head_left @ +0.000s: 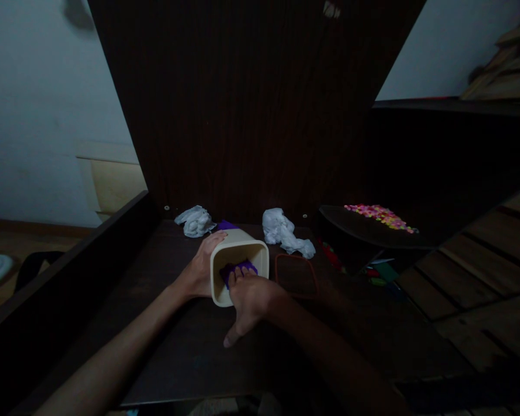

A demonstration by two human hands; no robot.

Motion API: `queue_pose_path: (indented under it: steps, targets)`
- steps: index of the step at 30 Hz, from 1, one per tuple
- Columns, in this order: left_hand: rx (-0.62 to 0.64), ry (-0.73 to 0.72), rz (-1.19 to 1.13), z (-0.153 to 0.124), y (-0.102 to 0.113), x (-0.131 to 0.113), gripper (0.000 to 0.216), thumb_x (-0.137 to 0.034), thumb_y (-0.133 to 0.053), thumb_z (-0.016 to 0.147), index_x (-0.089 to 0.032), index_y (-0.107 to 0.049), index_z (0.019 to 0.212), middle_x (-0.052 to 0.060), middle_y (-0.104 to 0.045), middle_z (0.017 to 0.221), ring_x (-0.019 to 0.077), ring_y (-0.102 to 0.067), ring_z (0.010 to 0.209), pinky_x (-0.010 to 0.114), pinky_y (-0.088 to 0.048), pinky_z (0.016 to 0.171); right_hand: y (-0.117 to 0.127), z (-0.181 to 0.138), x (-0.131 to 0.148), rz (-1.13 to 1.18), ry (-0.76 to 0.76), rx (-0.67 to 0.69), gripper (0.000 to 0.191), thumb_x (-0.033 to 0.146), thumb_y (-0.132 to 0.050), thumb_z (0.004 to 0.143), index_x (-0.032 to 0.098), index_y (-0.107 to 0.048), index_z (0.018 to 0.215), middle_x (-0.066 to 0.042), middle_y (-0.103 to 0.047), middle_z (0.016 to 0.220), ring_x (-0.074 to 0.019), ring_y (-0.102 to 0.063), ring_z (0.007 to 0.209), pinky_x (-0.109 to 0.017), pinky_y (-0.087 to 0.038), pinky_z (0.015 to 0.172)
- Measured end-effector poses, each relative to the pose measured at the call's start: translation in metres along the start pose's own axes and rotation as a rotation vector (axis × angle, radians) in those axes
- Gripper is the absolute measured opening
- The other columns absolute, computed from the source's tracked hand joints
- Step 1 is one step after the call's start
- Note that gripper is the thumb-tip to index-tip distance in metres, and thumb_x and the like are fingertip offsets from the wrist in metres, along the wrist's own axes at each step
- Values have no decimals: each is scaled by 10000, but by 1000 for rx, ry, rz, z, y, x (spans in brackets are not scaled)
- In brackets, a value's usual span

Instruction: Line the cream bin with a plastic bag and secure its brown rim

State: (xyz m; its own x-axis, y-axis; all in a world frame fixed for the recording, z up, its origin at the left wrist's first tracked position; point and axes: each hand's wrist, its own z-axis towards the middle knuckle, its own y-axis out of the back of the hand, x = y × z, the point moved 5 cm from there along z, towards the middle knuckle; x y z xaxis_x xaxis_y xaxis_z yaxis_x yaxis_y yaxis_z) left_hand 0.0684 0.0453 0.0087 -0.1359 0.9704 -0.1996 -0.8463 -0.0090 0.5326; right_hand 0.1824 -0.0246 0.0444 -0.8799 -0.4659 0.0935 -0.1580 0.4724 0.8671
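Observation:
A cream square container (238,245) lies tilted on its side on the dark desk (164,341), its mouth facing me. My left hand (200,264) is wrapped round its left wall, holding it steady. My right hand (248,299) reaches into the mouth with its fingers pressed on a purple cloth (238,270) inside; the thumb points down toward the desk. How far the cloth goes in is hidden.
Two crumpled white bags lie at the desk's back, one (195,220) on the left and one (285,231) on the right. A dark lid with a red rim (295,274) lies right of the container. A dark tray with small pink and yellow pieces (379,214) stands further right.

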Motion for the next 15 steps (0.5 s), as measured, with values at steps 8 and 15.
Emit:
queue_pose_path:
  steps: [8, 15]
  targets:
    - [7, -3, 34, -1, -2, -3, 1166, -541, -859, 703, -211, -186, 1596, 235, -451, 1456, 466, -435, 1407, 732, -389, 1133, 6, 35, -8, 46, 55, 137, 1310, 800, -787, 546, 11, -432, 1529, -269, -391, 1592, -449, -384, 1469, -490, -331, 1221]
    - [0, 18, 30, 0, -2, -5, 1164, -522, -883, 680, -251, -203, 1586, 221, -452, 1474, 474, -440, 1406, 734, -395, 1129, 12, 45, -10, 50, 85, 255, 1262, 877, -716, 535, 19, -550, 1445, -243, -581, 1452, -440, -523, 1367, -477, -426, 1145]
